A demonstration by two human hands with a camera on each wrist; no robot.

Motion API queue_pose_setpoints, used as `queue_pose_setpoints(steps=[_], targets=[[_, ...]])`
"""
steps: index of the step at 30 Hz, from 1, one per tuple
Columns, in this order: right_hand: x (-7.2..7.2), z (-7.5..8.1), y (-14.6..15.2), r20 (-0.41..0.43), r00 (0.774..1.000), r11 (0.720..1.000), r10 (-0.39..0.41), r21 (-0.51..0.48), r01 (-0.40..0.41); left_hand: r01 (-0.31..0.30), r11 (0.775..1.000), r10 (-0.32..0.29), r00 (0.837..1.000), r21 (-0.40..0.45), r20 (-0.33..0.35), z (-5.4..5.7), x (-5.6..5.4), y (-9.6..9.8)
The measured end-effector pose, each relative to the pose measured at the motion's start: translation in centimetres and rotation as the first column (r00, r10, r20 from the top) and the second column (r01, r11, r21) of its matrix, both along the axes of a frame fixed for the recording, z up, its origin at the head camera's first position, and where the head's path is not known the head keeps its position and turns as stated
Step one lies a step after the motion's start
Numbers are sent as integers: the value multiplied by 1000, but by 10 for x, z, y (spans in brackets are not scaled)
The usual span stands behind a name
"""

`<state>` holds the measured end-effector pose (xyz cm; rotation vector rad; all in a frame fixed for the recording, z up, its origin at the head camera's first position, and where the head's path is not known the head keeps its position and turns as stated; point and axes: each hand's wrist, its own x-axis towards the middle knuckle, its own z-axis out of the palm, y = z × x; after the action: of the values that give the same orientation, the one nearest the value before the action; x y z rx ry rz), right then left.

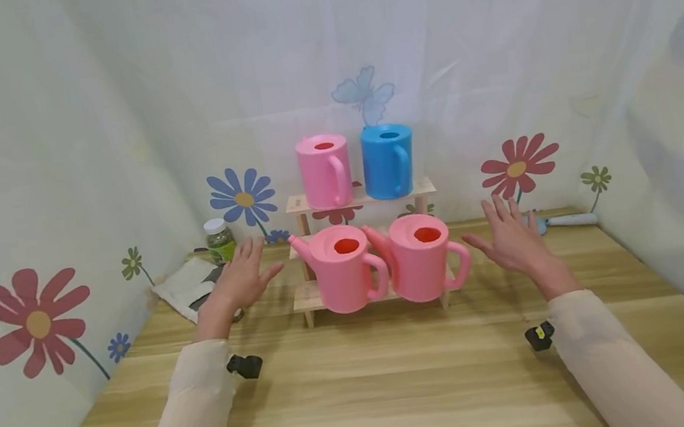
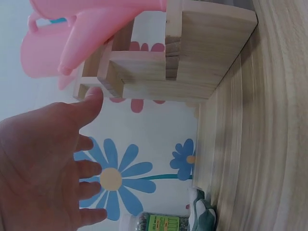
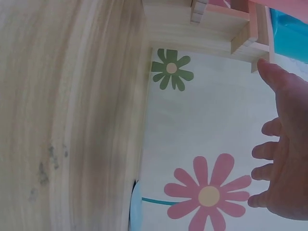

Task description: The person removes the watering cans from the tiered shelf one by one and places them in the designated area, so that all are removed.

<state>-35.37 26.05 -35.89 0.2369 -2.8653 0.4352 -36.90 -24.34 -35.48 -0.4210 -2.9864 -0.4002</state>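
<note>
We see two front pink watering cans [image 1: 344,281], the left hand [image 1: 240,281] at their nine o'clock, the right hand [image 1: 512,239] at three. We find both hands spread wide.

Tabletop [image 1: 395,385]: passage before stand [image 1: 307,297];
Left spout [image 1: 303,251]: juts toward left hand [image 1: 240,281];
Right handle [image 1: 465,262]: juts toward right hand [image 1: 514,242];
Upper cans [image 1: 320,177]: gap between

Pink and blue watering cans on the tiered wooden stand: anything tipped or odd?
Nothing looks tipped. One mismatch: the lower left pink can and lower right pink can point spouts leftward, while the upper pink can and blue can face away.
</note>
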Motion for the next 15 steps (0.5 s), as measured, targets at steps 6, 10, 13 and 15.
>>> queue_pose_setpoints(steps=[6,10,13,15], targets=[[5,10,-2,53,998,997,20,-75,-16,59,991,-49,995,118,-83,-3,-3,6],[10,19,-5,102,992,979,73,-195,-52,114,963,-87,989,243,-117,-4,-5,10],[16,26,-8,118,986,962,115,-262,-80,154,900,-134,988,407,-77,-7,-6,12],[19,30,-10,123,981,948,150,-299,-107,158,839,-166,986,521,-31,-8,-6,13]])
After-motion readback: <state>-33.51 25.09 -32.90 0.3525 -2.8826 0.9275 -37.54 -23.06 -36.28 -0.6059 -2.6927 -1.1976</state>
